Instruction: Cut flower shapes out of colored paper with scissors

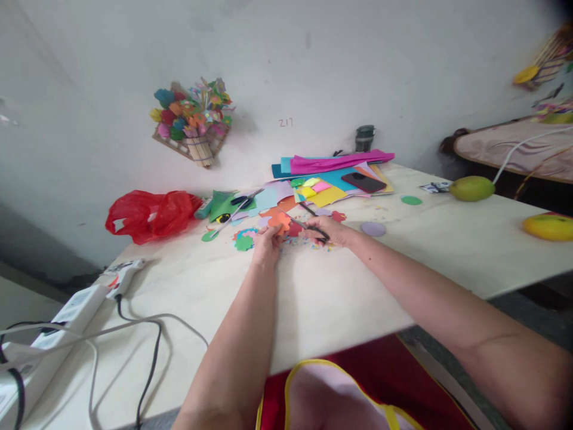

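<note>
Between the fingers of my left hand (267, 241) is an orange paper flower (280, 222) with a scalloped edge. My right hand (330, 232) grips a pair of scissors (320, 233) by its dark handles, the blades pointing left toward the flower. Whether the blades touch the paper I cannot tell. Beside my left hand lie green scalloped paper flowers (244, 242), with blue and orange ones partly under them. Small coloured paper scraps (308, 243) are scattered under both hands. A purple paper circle (373, 229) rests right of my right hand.
Coloured paper sheets (333, 196) with a phone (363, 182) on them lie at the back. Another pair of scissors (244, 201) and a red plastic bag (150, 215) are at left. A hot glue gun (126, 278), power strip (74, 313) and cables occupy the front left; mangoes (472, 188) sit right.
</note>
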`<action>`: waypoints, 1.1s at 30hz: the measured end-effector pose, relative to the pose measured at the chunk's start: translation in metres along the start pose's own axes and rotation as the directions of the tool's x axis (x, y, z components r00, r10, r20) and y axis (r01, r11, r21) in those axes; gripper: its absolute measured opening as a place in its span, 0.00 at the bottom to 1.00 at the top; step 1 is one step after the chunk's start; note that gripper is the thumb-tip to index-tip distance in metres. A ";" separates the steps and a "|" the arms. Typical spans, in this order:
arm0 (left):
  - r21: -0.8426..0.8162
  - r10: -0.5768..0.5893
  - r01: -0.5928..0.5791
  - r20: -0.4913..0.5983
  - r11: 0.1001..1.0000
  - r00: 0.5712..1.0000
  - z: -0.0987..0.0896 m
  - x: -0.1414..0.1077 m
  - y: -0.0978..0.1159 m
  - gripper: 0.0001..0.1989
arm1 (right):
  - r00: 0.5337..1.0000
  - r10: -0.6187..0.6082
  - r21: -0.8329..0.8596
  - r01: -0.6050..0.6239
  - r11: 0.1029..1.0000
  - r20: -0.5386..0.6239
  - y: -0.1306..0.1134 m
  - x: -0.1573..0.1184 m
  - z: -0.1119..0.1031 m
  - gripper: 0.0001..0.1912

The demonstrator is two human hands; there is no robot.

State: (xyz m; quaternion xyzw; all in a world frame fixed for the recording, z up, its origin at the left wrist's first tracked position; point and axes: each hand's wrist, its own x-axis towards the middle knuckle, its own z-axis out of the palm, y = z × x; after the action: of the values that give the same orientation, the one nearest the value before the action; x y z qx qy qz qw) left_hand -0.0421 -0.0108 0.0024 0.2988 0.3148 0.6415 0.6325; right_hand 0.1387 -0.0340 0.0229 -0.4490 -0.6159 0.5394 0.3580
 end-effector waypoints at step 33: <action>0.033 -0.020 0.021 -0.030 0.999 0.999 0.002 -0.003 0.003 0.07 | 0.999 0.032 -0.024 -0.032 0.999 0.031 -0.005 -0.005 0.000 0.17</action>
State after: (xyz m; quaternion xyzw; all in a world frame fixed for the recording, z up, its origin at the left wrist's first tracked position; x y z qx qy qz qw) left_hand -0.0426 -0.0132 0.0061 0.2964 0.3380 0.6339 0.6293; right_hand 0.1400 -0.0388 0.0283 -0.4545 -0.6205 0.5447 0.3342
